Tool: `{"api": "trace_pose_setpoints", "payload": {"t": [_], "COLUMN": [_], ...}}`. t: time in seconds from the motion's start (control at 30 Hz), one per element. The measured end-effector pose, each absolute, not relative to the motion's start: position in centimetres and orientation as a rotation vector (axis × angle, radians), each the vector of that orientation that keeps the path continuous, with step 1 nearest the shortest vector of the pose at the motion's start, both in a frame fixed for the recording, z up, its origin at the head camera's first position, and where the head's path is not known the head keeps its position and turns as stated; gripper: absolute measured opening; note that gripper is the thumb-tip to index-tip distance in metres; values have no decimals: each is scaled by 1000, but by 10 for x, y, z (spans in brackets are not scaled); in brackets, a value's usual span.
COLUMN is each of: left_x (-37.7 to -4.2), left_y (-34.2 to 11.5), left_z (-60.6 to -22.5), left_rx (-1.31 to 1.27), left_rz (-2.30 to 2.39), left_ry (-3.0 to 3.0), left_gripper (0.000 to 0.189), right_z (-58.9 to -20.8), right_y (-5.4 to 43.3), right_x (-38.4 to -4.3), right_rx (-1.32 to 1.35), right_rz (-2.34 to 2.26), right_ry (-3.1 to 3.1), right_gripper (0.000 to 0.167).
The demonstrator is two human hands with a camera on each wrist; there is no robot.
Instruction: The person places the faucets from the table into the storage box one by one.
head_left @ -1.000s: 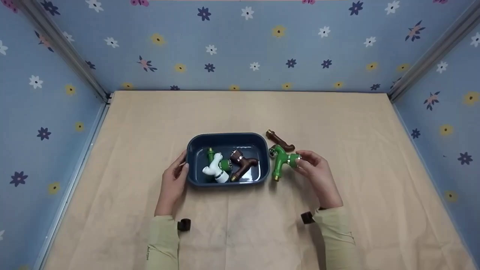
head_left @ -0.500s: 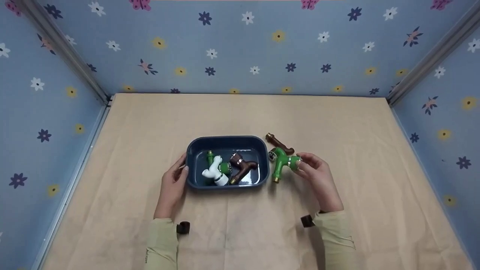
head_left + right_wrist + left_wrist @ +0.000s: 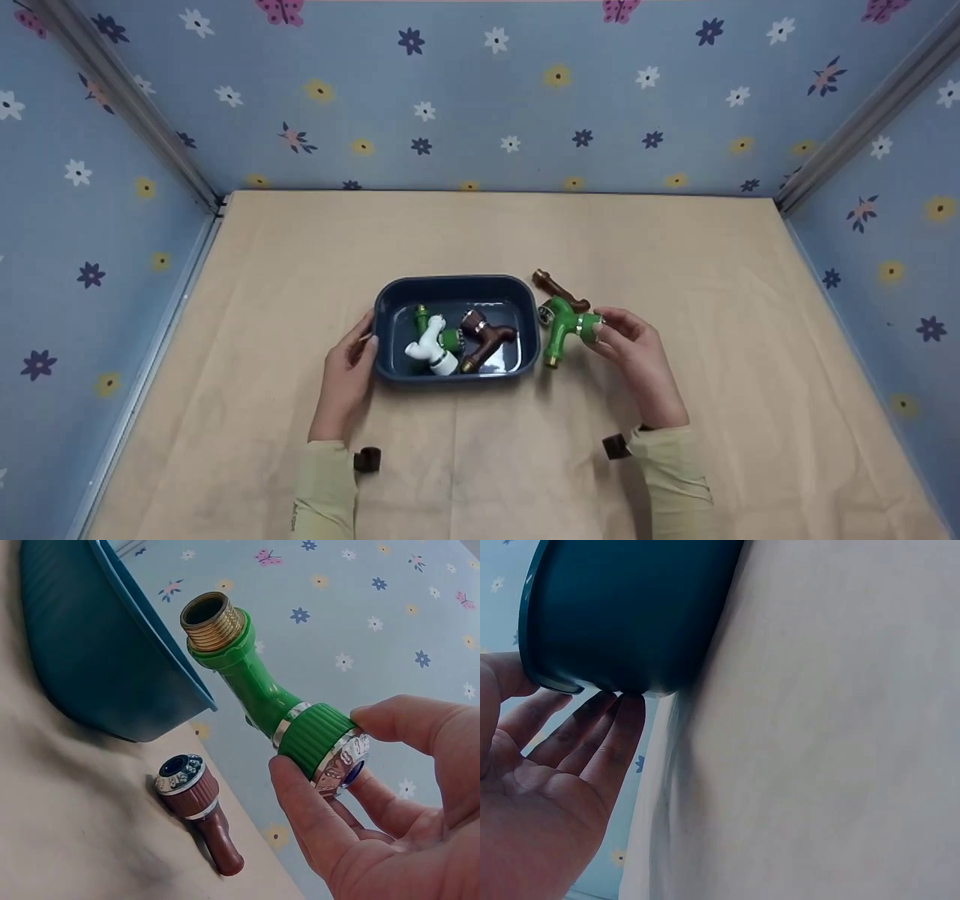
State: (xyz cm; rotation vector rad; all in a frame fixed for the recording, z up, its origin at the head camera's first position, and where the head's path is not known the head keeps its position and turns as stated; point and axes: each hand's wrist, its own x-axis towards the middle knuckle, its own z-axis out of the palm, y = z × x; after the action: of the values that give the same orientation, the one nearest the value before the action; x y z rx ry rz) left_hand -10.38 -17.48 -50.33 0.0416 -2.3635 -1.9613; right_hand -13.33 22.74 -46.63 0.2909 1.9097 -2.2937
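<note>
My right hand (image 3: pixel 637 360) pinches a green tap (image 3: pixel 560 330) by its ribbed knob, with thumb and fingers around it. The tap is raised just right of the dark blue basin (image 3: pixel 457 379), its brass threaded end facing up in the right wrist view. Fingertips of my left hand (image 3: pixel 346 382) rest against the outside of the basin's left wall, fingers fairly straight. Inside the basin lie a white tap (image 3: pixel 431 345), a green tap (image 3: pixel 421 319) partly under it, and a brown tap (image 3: pixel 491 341).
Another brown tap (image 3: pixel 555 287) lies on the beige cloth (image 3: pixel 480 465) behind the held green one, which partly hides it in the head view. Flower-patterned blue panels (image 3: pixel 480 97) enclose the back and both sides.
The head view has tilted slightly, so everything sits a little lower in it. Both hands, the held green tap and the basin keep practically the same places relative to one another.
</note>
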Motion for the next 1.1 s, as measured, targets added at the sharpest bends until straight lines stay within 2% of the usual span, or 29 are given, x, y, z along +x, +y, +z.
{"api": "trace_pose_setpoints", "payload": {"t": [0.23, 0.53, 1.1], "left_x": [-110, -99, -113], "left_y": [-180, -174, -180], "left_z": [-532, -498, -532], "left_rx": [49, 63, 81], "left_rz": [-1923, -1954, -1906], "left_ry": [-2362, -2386, -2378], "left_gripper": [45, 46, 44], "right_z": [-463, -456, -450], "right_y": [227, 223, 211], "right_x": [-130, -132, -134], "right_rx": [265, 242, 214], "right_rz": [-2316, -2317, -2312], "right_ry": [1902, 1902, 1916], "right_gripper": [33, 33, 31]}}
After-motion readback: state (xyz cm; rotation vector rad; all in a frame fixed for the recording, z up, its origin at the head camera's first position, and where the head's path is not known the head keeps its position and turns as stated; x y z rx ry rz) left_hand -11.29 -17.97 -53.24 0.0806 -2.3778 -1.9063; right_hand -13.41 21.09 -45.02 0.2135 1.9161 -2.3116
